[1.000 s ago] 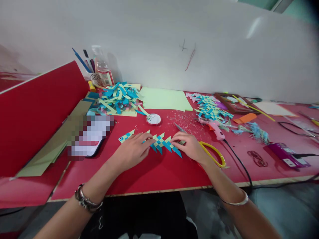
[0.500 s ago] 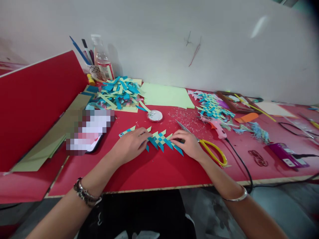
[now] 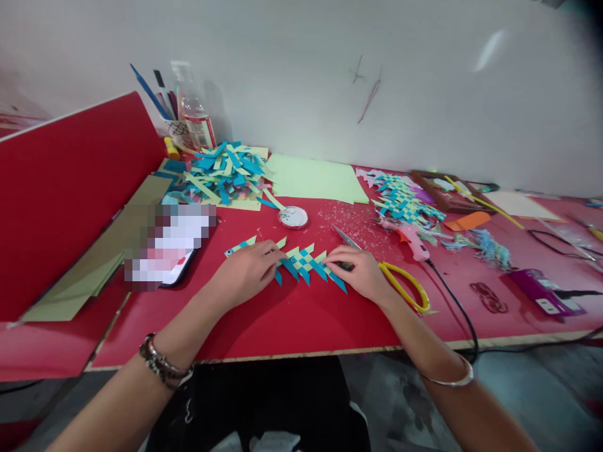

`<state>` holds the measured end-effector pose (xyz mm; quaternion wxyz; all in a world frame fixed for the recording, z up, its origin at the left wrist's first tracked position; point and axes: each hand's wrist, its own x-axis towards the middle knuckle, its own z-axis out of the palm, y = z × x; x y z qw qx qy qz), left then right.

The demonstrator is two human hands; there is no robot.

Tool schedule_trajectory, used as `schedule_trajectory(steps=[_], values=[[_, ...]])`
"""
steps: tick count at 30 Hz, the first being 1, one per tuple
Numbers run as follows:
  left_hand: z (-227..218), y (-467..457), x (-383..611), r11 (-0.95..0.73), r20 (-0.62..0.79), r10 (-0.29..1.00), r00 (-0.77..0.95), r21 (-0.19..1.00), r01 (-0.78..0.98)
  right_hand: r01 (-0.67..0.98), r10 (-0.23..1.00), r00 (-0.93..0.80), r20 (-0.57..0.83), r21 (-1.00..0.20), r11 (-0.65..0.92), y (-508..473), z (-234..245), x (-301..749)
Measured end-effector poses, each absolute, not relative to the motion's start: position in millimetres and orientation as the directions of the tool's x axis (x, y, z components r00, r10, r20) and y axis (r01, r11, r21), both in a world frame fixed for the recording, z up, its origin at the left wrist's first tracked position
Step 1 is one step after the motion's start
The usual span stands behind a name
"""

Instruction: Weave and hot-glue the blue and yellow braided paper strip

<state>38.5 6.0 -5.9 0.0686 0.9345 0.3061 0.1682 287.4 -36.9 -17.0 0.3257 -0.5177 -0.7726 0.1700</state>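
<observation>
Two woven paper fish in blue and pale yellow lie in a row on the red tabletop. My left hand (image 3: 252,270) covers most of the left paper fish (image 3: 239,247), whose eye and head stick out past the knuckles. Its curled fingertips meet near the head of the right paper fish (image 3: 304,260). My right hand (image 3: 358,273) pinches that fish at its tail end, thumb and fingers together. What lies under the left palm is hidden. Yellow-handled scissors (image 3: 405,287) rest partly behind my right hand.
A phone (image 3: 188,251) lies left. Behind are a heap of paper strips (image 3: 226,172), a small round dish (image 3: 293,217) and pale sheets (image 3: 315,181). A pink glue gun (image 3: 409,238) with a cord, more woven fish (image 3: 402,198) and a purple box (image 3: 541,292) are right.
Both hands and the two paper fish stay almost in place. The right hand has shifted very slightly to the right at the tail. The camera view has tilted a little.
</observation>
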Motion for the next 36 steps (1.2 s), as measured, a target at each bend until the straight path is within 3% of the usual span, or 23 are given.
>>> schedule_trajectory(steps=[11, 19, 23, 26, 30, 34, 36], values=[[-7, 8, 38, -0.794, 0.273, 0.608, 0.745, 0.206, 0.573, 0.702, 0.91, -0.27, 0.314, -0.583, 0.409, -38, -20, 286], [-12, 8, 33, -0.536, 0.311, 0.808, 0.5, 0.035, 0.843, 0.654, 0.904, 0.119, 0.411, -0.717, 0.24, -39, -17, 292], [-17, 11, 29, -0.445, 0.298, 0.857, 0.42, 0.02, 0.895, 0.663, 0.904, 0.137, 0.404, -0.716, 0.219, -36, -20, 297], [-17, 16, 25, -0.411, 0.234, 0.895, 0.379, 0.108, 0.905, 0.688, 0.914, 0.103, 0.392, -0.691, 0.219, -36, -19, 298], [-6, 19, 15, -0.323, 0.011, 0.942, 0.336, 0.311, 0.894, 0.69, 0.912, 0.181, 0.367, -0.708, 0.148, -41, -13, 301], [12, 10, 3, -0.349, -0.101, 0.868, 0.485, 0.571, 0.743, 0.679, 0.938, 0.237, 0.254, -0.734, 0.027, -45, -11, 307], [23, 3, -1, -0.374, -0.125, 0.819, 0.559, 0.622, 0.687, 0.687, 0.961, 0.193, 0.198, -0.727, 0.012, -44, -12, 308]])
